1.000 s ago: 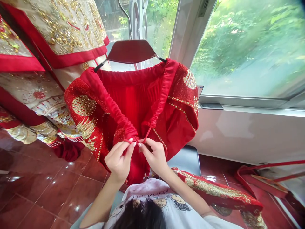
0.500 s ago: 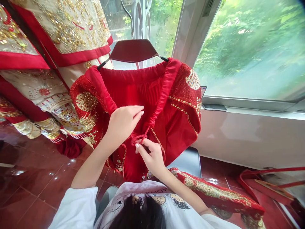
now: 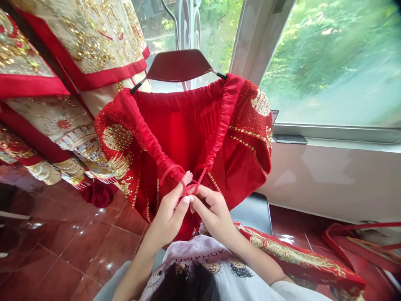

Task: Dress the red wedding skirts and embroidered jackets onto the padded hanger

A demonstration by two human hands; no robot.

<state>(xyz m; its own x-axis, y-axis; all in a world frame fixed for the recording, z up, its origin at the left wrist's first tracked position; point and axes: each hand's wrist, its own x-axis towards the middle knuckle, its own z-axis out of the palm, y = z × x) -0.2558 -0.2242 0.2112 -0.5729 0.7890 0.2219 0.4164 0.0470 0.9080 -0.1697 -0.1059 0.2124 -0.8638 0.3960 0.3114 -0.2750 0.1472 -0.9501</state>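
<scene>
A red embroidered skirt (image 3: 241, 138) with gold beadwork hangs from a dark wooden hanger (image 3: 178, 65) in front of me, its waistband open toward me. A thin red drawstring (image 3: 196, 182) comes out of the front of the waistband. My left hand (image 3: 169, 213) and my right hand (image 3: 213, 211) meet just below that spot. The fingertips of both hands pinch the drawstring, with a loop of it over my left fingers. Both hands are closed on the string.
Cream and red garments with gold embroidery (image 3: 78, 46) hang at the left. A window (image 3: 332, 62) fills the upper right above a ledge (image 3: 338, 144). Another red embroidered piece (image 3: 297, 259) lies at the lower right on a dark seat (image 3: 253, 211). The floor is glossy red tile (image 3: 62, 251).
My left hand, which had lifted up onto the waistband half a second ago, has come back down to the drawstring beside my right hand. The string now loops over my left fingers.
</scene>
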